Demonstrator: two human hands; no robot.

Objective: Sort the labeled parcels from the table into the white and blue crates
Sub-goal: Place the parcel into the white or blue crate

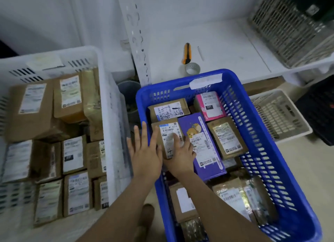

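- The left hand (146, 151) is reaching forward palm down, fingers straight and slightly spread.
- The right hand (180, 151) is pressing down flat just beside it, fingers splayed.
- The left forearm (126, 205) and right forearm (216, 202) are stretching out bare, converging towards the hands.

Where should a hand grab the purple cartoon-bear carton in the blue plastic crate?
Probably its near short end, from above: the purple carton lies flat, label up, long sides crowded by a brown cardboard parcel and the right hand; the near end looks free.
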